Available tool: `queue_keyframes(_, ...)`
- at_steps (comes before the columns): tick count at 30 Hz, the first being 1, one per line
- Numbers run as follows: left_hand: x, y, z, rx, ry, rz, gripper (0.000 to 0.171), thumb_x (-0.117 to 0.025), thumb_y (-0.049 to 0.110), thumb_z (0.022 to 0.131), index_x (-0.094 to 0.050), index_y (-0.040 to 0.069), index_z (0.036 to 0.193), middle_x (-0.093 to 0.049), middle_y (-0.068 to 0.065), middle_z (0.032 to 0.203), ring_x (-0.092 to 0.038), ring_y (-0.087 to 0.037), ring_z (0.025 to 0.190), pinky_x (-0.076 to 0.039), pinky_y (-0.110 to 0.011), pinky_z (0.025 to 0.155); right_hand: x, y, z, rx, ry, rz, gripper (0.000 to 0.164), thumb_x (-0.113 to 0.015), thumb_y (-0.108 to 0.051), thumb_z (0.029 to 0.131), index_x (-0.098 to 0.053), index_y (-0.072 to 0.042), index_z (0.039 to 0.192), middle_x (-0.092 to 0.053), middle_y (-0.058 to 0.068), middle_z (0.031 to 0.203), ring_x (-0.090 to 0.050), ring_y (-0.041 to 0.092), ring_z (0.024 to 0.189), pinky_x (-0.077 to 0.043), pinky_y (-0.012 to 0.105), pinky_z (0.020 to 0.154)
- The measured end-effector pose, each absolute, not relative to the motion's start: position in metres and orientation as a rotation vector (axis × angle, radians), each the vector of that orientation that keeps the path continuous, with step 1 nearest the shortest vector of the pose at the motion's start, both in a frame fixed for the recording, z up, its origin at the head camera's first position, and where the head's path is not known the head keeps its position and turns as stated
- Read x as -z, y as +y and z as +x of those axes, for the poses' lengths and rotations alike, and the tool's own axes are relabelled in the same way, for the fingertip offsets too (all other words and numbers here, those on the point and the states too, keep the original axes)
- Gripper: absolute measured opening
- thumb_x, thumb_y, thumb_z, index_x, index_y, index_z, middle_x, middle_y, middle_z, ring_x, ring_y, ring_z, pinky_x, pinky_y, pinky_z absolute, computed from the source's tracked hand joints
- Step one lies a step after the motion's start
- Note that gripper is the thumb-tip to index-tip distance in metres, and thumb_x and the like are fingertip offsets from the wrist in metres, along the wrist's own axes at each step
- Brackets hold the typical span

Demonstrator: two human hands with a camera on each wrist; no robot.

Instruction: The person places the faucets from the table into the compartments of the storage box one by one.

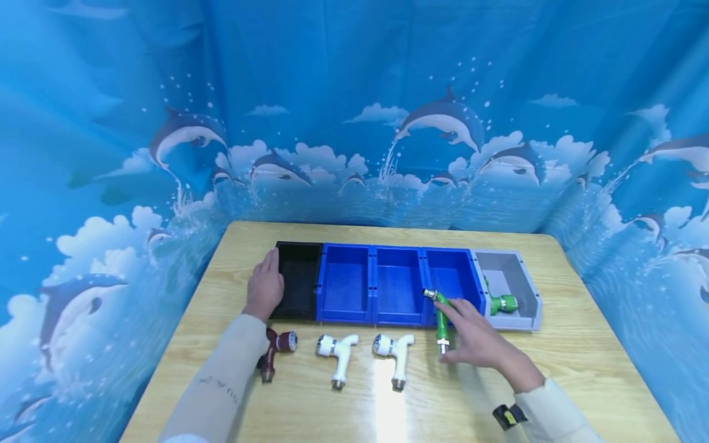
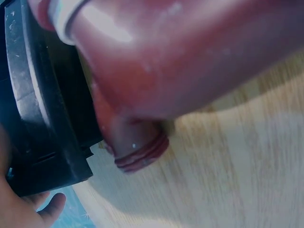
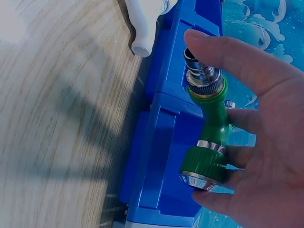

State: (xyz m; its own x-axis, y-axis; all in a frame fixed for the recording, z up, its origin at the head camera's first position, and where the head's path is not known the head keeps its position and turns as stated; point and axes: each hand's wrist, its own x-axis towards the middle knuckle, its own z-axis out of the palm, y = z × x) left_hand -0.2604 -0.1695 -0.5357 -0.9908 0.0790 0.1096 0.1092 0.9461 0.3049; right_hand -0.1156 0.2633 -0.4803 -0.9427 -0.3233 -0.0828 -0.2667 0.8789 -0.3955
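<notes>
My right hand (image 1: 477,335) grips a green tap (image 1: 442,320) with chrome ends, over the front of the rightmost blue bin (image 1: 451,271). In the right wrist view, the thumb presses the chrome threaded end of the green tap (image 3: 213,121) while the other fingers curl behind its body and knob. My left hand (image 1: 266,286) rests with extended fingers along the left edge of the black bin (image 1: 299,277). Below the left forearm lies a dark red tap (image 1: 270,357), partly hidden by the sleeve; it looms close in the left wrist view.
Two more blue bins (image 1: 346,283) stand between the black bin and the rightmost blue one. A grey bin (image 1: 523,277) at the right end holds another green tap (image 1: 504,304). Two white taps, one left (image 1: 342,360) and one right (image 1: 400,360), lie before the row on the wooden table (image 1: 299,412).
</notes>
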Motion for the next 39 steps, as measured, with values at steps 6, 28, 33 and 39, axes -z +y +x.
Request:
queue_keyframes(6, 0.536, -0.17, -0.259, 0.455, -3.011, -0.16, 0.064, -0.047, 0.009, 0.099, -0.015, -0.001, 0.154, -0.021, -0.018, 0.158, -0.038, -0.045, 0.131, -0.042, -0.055, 0.099, 0.483, 0.264, -0.118, 0.58, 2.914, -0.471, 0.107, -0.091, -0.035, 0.061, -0.037, -0.009, 0.149, -0.034, 0.025, 0.15, -0.026, 0.048, 0.137, -0.029, 0.068, 0.104)
queue_keyframes(28, 0.537, -0.169, -0.262, 0.531, -3.024, -0.128, 0.064, -0.044, 0.01, 0.1, -0.014, 0.005, 0.156, -0.016, -0.013, 0.161, -0.054, -0.026, 0.068, -0.042, -0.034, 0.051, 0.483, 0.262, -0.13, 0.58, 2.911, -0.452, 0.107, -0.09, -0.035, 0.062, -0.035, -0.01, 0.151, -0.03, 0.024, 0.152, -0.022, 0.049, 0.139, -0.027, 0.069, 0.104)
queue_keyframes(33, 0.538, -0.169, -0.263, 0.548, -3.017, -0.119, 0.064, -0.045, 0.01, 0.099, -0.015, 0.006, 0.156, -0.017, -0.012, 0.161, -0.049, -0.023, 0.06, -0.041, -0.034, 0.051, 0.484, 0.263, -0.134, 0.573, 2.907, -0.446, 0.107, -0.09, -0.035, 0.063, -0.034, -0.01, 0.151, -0.03, 0.024, 0.152, -0.022, 0.048, 0.139, -0.027, 0.069, 0.104)
queue_keyframes(39, 0.538, -0.169, -0.263, 0.553, -3.032, -0.105, 0.064, -0.044, 0.011, 0.1, -0.013, 0.007, 0.156, -0.014, -0.011, 0.162, -0.051, -0.024, 0.065, -0.043, -0.035, 0.054, 0.486, 0.264, -0.137, 0.577, 2.9, -0.44, 0.107, -0.09, -0.035, 0.063, -0.034, -0.01, 0.151, -0.028, 0.024, 0.153, -0.021, 0.048, 0.14, -0.025, 0.069, 0.105)
